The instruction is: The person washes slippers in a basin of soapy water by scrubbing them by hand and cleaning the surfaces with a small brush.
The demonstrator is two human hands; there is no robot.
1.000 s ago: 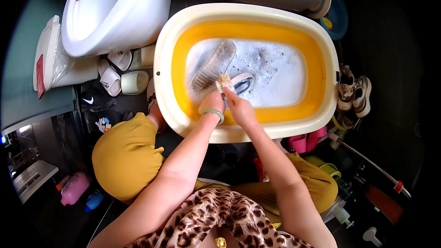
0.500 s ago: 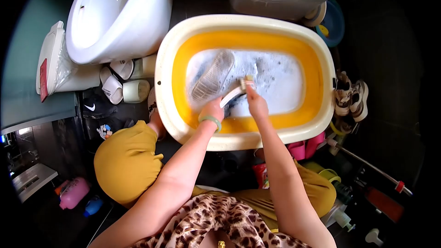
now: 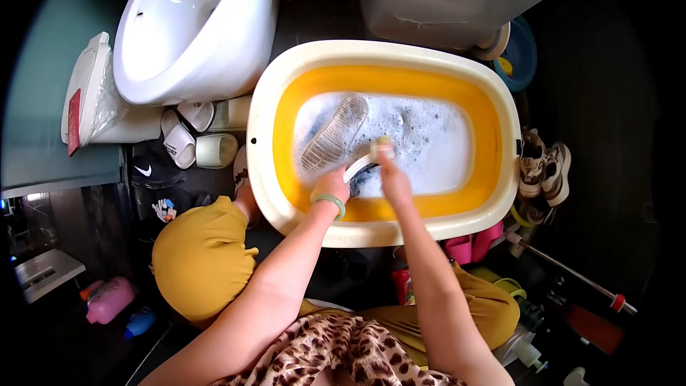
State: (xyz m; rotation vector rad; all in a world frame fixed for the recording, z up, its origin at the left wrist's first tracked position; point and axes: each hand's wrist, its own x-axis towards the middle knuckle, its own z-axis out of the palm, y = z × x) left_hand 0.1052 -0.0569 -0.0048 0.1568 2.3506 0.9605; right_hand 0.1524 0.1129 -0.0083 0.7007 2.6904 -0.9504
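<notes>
A shoe with a white sole edge (image 3: 361,164) and a dark part in the suds is gripped at its left end by my left hand (image 3: 331,187), which wears a pale green bangle. My right hand (image 3: 395,184) is closed around a small scrubbing brush (image 3: 384,146), blurred by motion, at the shoe's right end. To the upper left, another shoe (image 3: 334,132) lies sole up in the foamy water. All this is inside a cream and yellow basin (image 3: 400,49). Foam and my hands hide much of the held shoe.
A white toilet (image 3: 193,36) stands at the upper left, with slippers (image 3: 216,150) below it. A grey bin-like container (image 3: 443,7) is behind the basin. Sneakers (image 3: 555,174) sit to the right, near a metal pole (image 3: 572,271). A pink bottle (image 3: 111,300) lies lower left.
The whole scene sits slightly lower in view. My right hand and the brush have shifted a little along the held shoe and are now blurred. Both grips stay the same.
</notes>
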